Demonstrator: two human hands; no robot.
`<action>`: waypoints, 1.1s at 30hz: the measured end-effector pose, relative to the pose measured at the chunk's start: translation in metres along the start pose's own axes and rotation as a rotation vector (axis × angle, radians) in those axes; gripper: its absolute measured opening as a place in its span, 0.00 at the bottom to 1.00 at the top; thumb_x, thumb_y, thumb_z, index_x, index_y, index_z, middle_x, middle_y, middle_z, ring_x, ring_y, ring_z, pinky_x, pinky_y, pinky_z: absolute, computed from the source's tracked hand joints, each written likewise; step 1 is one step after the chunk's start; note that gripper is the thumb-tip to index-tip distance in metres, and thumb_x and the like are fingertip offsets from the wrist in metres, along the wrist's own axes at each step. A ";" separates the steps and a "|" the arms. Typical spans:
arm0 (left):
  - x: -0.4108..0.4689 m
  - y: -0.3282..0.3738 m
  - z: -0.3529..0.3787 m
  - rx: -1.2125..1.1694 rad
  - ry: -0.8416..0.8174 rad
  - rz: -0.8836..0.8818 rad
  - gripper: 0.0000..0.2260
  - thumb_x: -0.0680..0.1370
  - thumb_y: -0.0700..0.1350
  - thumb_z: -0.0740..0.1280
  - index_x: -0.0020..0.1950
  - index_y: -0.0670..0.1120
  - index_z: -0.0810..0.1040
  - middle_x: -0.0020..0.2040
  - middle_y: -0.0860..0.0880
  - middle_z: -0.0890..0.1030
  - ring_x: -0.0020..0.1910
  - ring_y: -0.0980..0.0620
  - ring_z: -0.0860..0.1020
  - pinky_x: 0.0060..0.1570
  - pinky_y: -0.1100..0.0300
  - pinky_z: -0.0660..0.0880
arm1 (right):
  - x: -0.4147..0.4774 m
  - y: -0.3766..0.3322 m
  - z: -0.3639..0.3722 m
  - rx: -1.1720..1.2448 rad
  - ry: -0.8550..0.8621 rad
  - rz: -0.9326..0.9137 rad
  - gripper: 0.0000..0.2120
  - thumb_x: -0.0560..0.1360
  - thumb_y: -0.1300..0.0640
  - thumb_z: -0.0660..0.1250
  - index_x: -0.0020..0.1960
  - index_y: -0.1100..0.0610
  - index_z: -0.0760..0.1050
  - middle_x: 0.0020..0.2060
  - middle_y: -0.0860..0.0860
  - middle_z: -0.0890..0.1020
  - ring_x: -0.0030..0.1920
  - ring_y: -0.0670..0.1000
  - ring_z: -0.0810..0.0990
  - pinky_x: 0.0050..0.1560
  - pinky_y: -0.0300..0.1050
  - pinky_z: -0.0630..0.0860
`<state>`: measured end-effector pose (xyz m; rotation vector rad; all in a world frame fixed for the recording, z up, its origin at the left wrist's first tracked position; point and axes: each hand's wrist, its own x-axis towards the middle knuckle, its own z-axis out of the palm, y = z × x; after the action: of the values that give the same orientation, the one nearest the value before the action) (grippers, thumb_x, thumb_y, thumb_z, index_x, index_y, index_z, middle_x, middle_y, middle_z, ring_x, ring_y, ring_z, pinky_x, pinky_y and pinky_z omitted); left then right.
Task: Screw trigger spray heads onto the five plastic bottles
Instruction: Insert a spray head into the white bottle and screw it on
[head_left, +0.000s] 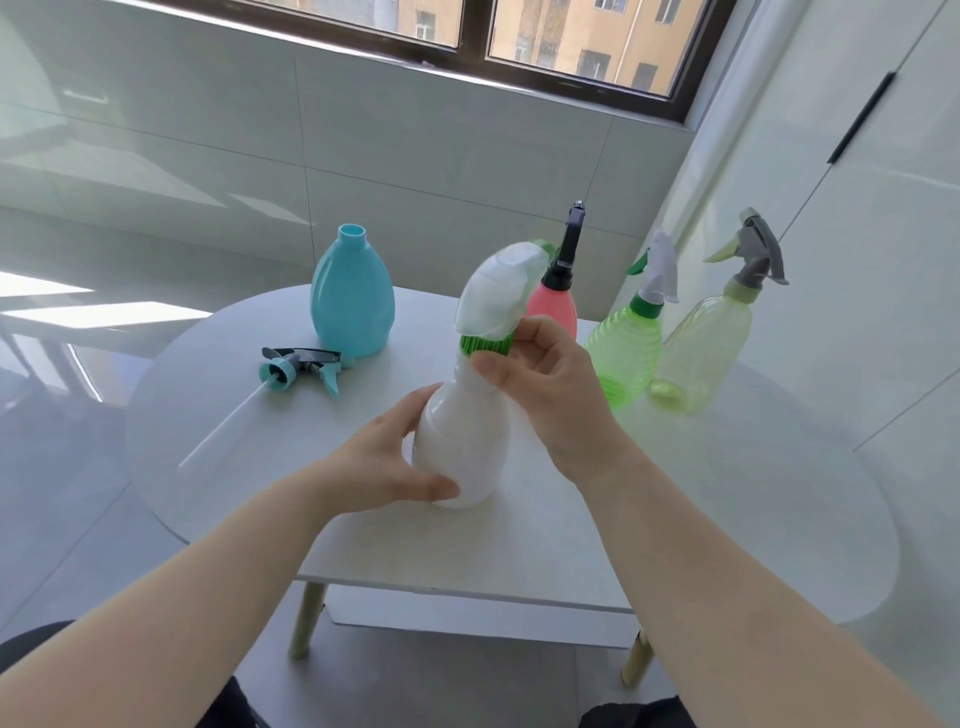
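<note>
- The round white table (675, 519) carries the whole scene, standing on pale wooden legs over a grey tiled floor, with a glossy white tiled wall (208, 130) behind it and a dark-framed window (472, 31) above that looks out on a yellow building.
- Front and centre is the white bottle (462, 441), tilted and gripped by both hands; it is opaque, so its contents can't be made out.
- The left hand (384, 462) wraps its fingers around the lower body of that bottle, thumb along the base.
- The right hand (540, 379) pinches the ribbed green collar (485, 343) at the neck, with the white trigger head (501, 291) sitting on top.
- Back left, the blue bottle (352, 301) stands upright with an open neck and no head on it.
- Just in front of it, the teal trigger head (301, 366) lies on its side, its clear dip tube (223, 426) trailing toward the table edge.
- Behind the white bottle, the pink bottle (558, 306) wears a black sprayer.
- To the right, the green ribbed bottle (626, 353) and the pale yellow bottle (701, 348) stand side by side, both capped; both are see-through and look empty.
</note>
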<state>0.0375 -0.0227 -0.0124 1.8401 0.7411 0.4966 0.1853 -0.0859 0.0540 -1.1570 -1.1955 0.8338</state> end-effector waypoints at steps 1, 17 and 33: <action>0.001 0.000 0.001 -0.007 0.003 -0.007 0.34 0.57 0.46 0.73 0.54 0.68 0.61 0.55 0.63 0.72 0.57 0.63 0.70 0.57 0.70 0.67 | -0.001 0.001 0.002 -0.005 0.009 0.000 0.11 0.68 0.66 0.69 0.40 0.51 0.72 0.38 0.43 0.78 0.40 0.37 0.77 0.41 0.29 0.73; -0.004 -0.003 0.021 0.156 0.214 -0.010 0.45 0.58 0.49 0.78 0.69 0.56 0.56 0.62 0.56 0.68 0.63 0.55 0.64 0.62 0.59 0.61 | 0.010 -0.014 0.006 -0.200 0.036 0.109 0.07 0.68 0.61 0.69 0.44 0.54 0.74 0.48 0.60 0.81 0.42 0.49 0.78 0.47 0.42 0.77; 0.010 0.003 0.029 -0.004 0.222 -0.046 0.31 0.55 0.50 0.75 0.50 0.67 0.61 0.45 0.64 0.72 0.43 0.70 0.71 0.32 0.72 0.68 | 0.008 -0.004 0.008 -0.124 0.105 0.078 0.07 0.68 0.60 0.69 0.39 0.50 0.75 0.40 0.55 0.79 0.41 0.48 0.76 0.46 0.42 0.73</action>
<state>0.0646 -0.0361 -0.0204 1.7775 0.9284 0.6796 0.1786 -0.0777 0.0599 -1.3402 -1.1338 0.7557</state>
